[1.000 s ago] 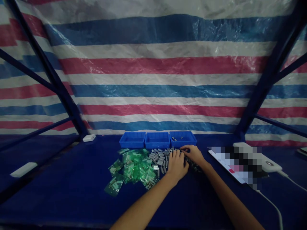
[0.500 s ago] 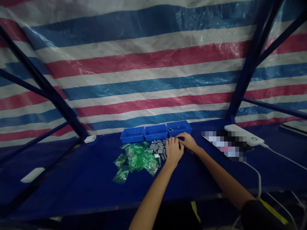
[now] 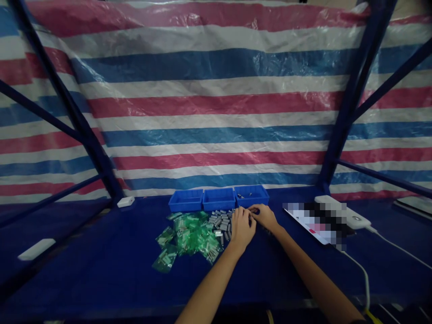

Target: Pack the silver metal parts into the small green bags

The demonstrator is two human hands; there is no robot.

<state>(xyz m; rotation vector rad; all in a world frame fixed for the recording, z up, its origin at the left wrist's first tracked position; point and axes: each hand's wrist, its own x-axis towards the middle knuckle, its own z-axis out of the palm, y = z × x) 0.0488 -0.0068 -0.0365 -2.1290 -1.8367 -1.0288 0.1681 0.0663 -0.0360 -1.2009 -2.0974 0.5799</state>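
Note:
My left hand is over the right edge of a heap of small grey metal cylinders, its fingers curled down. Close beside it, my right hand has thumb and forefinger pinched together near the left fingertips; whatever lies between them is too small to make out. Left of the cylinders is a pile of green-tinted plastic bags with small parts inside. Behind the hands stand three blue trays in a row: the left and middle look bare, while the right one holds a few small pieces.
A phone-like device, partly pixelated, and a white power bank with cables lie right on the blue table. Small white boxes lie left. Blue metal posts stand before a striped sheet.
The head view has tilted up, so the table things appear lower in the picture. Both hands stay close together at the cylinders, with little change in their pose.

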